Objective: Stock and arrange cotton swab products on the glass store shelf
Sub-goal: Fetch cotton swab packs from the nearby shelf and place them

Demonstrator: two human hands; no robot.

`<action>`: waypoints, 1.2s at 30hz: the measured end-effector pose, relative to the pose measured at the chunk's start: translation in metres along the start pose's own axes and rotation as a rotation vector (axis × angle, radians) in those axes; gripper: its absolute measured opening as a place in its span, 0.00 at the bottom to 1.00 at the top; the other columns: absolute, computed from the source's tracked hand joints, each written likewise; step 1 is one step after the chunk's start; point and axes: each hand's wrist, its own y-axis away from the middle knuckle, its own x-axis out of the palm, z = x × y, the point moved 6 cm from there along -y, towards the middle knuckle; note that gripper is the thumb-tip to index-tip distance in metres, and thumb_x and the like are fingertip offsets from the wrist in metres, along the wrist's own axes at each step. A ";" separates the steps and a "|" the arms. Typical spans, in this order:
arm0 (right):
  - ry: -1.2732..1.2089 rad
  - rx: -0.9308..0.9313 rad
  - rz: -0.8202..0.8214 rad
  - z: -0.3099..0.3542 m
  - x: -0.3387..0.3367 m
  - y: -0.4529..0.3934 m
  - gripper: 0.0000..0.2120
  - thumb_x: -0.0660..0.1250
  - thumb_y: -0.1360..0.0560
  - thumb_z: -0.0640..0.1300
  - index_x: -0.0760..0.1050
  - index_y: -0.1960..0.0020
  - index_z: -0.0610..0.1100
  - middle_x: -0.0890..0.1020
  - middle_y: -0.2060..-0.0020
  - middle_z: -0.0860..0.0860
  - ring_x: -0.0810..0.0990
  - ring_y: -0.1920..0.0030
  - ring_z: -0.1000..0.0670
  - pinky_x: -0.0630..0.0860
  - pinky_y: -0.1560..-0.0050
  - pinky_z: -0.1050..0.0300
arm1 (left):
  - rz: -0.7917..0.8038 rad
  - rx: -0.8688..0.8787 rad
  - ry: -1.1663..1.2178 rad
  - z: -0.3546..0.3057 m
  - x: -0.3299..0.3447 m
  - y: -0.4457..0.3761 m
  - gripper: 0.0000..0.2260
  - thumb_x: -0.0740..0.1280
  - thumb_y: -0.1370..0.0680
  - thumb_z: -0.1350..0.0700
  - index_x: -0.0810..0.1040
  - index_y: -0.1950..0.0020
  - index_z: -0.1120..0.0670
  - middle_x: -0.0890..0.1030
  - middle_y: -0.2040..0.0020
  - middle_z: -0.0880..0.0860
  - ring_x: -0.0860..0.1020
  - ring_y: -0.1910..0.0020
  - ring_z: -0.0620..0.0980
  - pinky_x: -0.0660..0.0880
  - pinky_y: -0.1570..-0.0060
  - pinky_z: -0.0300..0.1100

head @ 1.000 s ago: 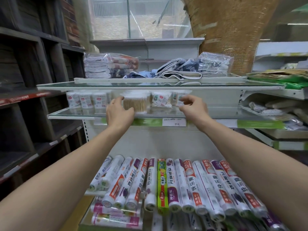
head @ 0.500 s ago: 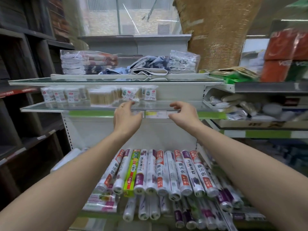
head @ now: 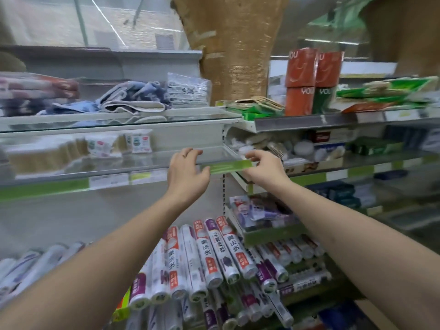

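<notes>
Reaching both hands at right end of glass shelf; left hand loosely spread, right hand half-curled, both empty. Cotton swab packs far left. I'd grab stock first, slide gently.

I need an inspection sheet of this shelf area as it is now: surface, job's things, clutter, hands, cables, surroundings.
Surface: glass shelf, its right end bare.
Job's things: cotton swab packs on the shelf's left part, blurred.
Clutter: folded towels on the shelf above.
Hands: left hand and right hand at the front edge, holding nothing; right fingers touch the green price strip.
Cables: nothing seen.
Surroundings: wrap rolls below; red boxes to the right.
</notes>
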 end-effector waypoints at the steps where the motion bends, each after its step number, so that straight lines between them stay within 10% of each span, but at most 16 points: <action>1: 0.008 0.015 -0.013 -0.009 -0.007 0.000 0.20 0.70 0.28 0.42 0.78 0.36 0.49 0.80 0.42 0.51 0.79 0.45 0.50 0.74 0.45 0.57 | 0.015 0.016 0.002 -0.005 0.008 -0.002 0.22 0.68 0.21 0.53 0.74 0.27 0.55 0.72 0.27 0.55 0.65 0.26 0.55 0.61 0.28 0.46; 9: 0.110 0.123 -0.085 -0.066 -0.039 -0.029 0.18 0.69 0.28 0.43 0.78 0.39 0.45 0.83 0.53 0.47 0.80 0.52 0.46 0.80 0.50 0.50 | 0.046 0.075 -0.013 -0.034 0.053 -0.022 0.23 0.67 0.21 0.52 0.73 0.26 0.54 0.71 0.26 0.54 0.63 0.25 0.54 0.59 0.26 0.47; 18: 0.257 0.050 0.004 -0.087 -0.051 -0.101 0.27 0.72 0.28 0.58 0.74 0.34 0.47 0.80 0.41 0.46 0.78 0.40 0.40 0.77 0.42 0.52 | 0.018 0.040 -0.101 -0.061 0.092 -0.050 0.23 0.67 0.22 0.52 0.73 0.27 0.52 0.74 0.29 0.53 0.66 0.29 0.53 0.64 0.29 0.48; 28: 0.559 -0.273 0.250 -0.076 -0.024 -0.145 0.08 0.64 0.24 0.45 0.73 0.45 0.47 0.78 0.51 0.47 0.78 0.53 0.46 0.78 0.53 0.52 | -0.024 -0.005 -0.160 -0.081 0.113 -0.071 0.23 0.69 0.21 0.51 0.71 0.26 0.51 0.74 0.30 0.52 0.66 0.29 0.53 0.65 0.30 0.47; 36: 0.571 -0.370 0.218 -0.075 -0.014 -0.156 0.26 0.64 0.23 0.41 0.64 0.27 0.52 0.78 0.39 0.45 0.78 0.42 0.40 0.79 0.45 0.46 | -0.043 -0.032 -0.185 -0.076 0.118 -0.081 0.23 0.69 0.22 0.52 0.73 0.27 0.52 0.76 0.32 0.56 0.67 0.30 0.58 0.67 0.33 0.50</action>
